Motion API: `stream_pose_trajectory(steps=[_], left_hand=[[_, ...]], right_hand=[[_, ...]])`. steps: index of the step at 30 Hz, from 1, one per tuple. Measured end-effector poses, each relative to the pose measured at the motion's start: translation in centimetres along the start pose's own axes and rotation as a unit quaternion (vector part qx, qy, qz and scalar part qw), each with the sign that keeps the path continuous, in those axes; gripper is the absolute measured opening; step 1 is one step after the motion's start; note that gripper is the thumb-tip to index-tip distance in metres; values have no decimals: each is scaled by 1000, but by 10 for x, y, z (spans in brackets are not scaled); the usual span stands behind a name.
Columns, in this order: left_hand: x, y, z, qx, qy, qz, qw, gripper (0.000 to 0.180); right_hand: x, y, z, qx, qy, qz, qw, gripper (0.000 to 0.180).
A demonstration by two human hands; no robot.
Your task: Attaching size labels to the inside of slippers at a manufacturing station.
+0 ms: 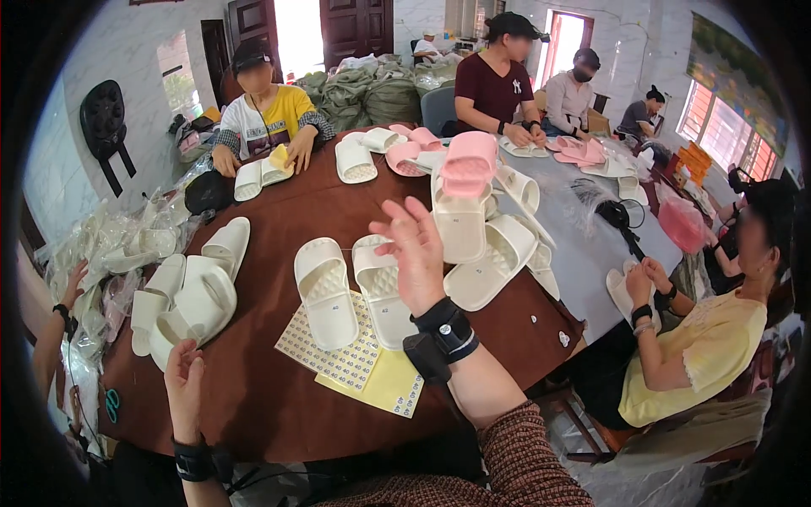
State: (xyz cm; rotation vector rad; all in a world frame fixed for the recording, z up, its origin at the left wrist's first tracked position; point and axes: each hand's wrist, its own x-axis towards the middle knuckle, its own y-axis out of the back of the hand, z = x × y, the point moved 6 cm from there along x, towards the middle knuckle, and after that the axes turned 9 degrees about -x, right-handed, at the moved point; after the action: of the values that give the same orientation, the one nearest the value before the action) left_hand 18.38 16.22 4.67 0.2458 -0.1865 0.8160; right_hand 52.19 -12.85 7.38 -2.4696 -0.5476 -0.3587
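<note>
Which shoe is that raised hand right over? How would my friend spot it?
Find the big brown table, then the yellow sticker sheets at its near edge. Two white slippers lie on them; it is the right slipper, just under the raised right hand.

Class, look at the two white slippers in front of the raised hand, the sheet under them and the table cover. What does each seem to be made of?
White slippers: probably moulded foam or soft plastic, matt, with a quilted pattern pressed into the footbed.
Sheet: paper, apparently small stickers in rows on a yellow backing.
Table cover: brown, smooth, faintly shiny, perhaps vinyl or cloth; hard to tell.
</note>
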Motion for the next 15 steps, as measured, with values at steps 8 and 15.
stream_pose_trajectory(steps=[8,15], left_hand=[[26,14,-16,349,-147,-11,925,50],[33,9,-23,357,-152,-44,921,59]], right_hand=[[-18,-28,16,-133,-84,-143,977,27],[-21,-28,18,-134,-59,-113,983,17]])
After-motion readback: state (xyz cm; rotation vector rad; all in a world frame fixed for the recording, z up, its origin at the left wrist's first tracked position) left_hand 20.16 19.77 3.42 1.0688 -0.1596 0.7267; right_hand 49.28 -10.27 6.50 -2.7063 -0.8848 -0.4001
